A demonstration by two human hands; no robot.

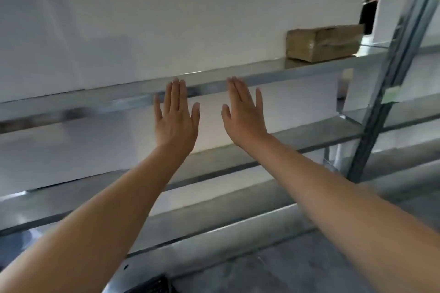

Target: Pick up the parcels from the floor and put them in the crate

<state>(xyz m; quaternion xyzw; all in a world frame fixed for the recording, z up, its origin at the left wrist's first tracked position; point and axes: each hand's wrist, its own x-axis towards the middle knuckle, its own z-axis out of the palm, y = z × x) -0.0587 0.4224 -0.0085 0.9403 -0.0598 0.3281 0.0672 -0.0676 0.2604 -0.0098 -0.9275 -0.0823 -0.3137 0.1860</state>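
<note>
Metal shelving (262, 78) fills the view, white wall behind. Both arms stretched forward, backs of hands to camera. Left hand (176, 116) flat, fingers straight and close together, thumb out, holding nothing. Right hand (245, 114) same: flat, fingers extended, empty. Fingertips of both sit level with the upper shelf's front rail; contact unclear, frame is blurred. One brown cardboard parcel (323, 43) lies on that upper shelf, well right of the hands. Grey floor (262, 269) below.
</note>
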